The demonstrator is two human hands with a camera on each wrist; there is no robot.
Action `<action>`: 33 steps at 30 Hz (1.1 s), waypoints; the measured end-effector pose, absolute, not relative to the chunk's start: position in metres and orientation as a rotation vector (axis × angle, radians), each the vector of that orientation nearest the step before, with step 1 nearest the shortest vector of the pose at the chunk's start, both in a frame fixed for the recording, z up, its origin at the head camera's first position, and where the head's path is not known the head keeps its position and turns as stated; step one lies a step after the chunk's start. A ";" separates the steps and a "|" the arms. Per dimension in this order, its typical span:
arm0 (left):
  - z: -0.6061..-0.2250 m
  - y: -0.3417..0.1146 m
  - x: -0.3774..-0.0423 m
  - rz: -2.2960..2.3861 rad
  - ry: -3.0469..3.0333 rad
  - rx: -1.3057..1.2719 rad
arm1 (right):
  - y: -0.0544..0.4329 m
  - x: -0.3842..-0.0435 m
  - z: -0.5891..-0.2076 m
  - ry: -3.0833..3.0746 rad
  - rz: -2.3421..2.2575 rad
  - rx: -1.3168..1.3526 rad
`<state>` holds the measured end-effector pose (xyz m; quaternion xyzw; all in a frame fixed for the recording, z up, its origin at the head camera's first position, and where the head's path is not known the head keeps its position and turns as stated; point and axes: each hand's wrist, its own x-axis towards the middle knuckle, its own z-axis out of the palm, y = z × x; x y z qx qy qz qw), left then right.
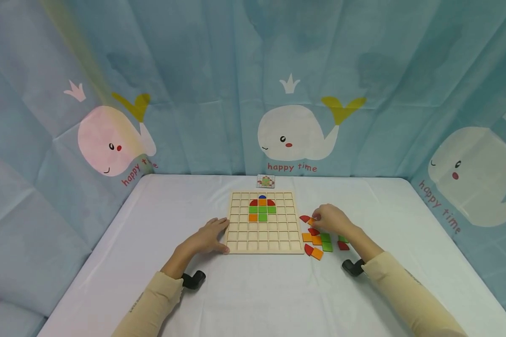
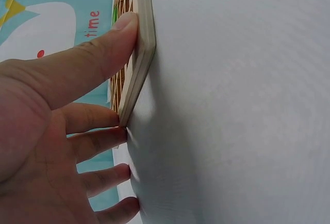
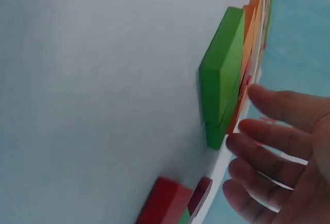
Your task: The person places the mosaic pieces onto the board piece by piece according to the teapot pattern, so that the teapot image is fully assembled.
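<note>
A wooden grid board [image 1: 278, 237] lies flat on the table, with blue, red, orange and green pieces set in its upper middle cells. At its left side, my left hand [image 1: 210, 235] touches the edge with thumb [image 2: 126, 22] and fingers extended, the thumb on the rim. My right hand [image 1: 331, 219] is beyond the board's right side, fingertips right at an orange piece [image 1: 311, 222] beside a red quarter-round piece [image 1: 304, 218]. In the right wrist view its thumb and fingers stand apart near the stacked green pieces [image 3: 227, 74].
Loose pieces lie right of the board: orange squares [image 1: 316, 240], green squares [image 1: 327, 246], and red quarter-rounds [image 1: 308, 249]. Under the right forearm lies another red piece [image 1: 343, 245]. A small picture card [image 1: 265, 181] sits behind the board. A whale-print curtain [image 1: 219, 126] surrounds the white table.
</note>
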<state>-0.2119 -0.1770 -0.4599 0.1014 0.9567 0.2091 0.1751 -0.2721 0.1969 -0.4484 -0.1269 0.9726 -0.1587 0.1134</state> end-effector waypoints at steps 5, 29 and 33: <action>-0.461 -0.179 -0.211 0.610 2.709 0.296 | 0.192 -0.272 -0.448 2.849 -0.438 -0.332; -0.455 -0.180 -0.209 0.621 2.696 0.293 | 0.186 -0.274 -0.447 2.838 -0.396 -0.314; -0.455 -0.179 -0.210 0.624 2.689 0.289 | 0.187 -0.275 -0.446 2.829 -0.381 -0.315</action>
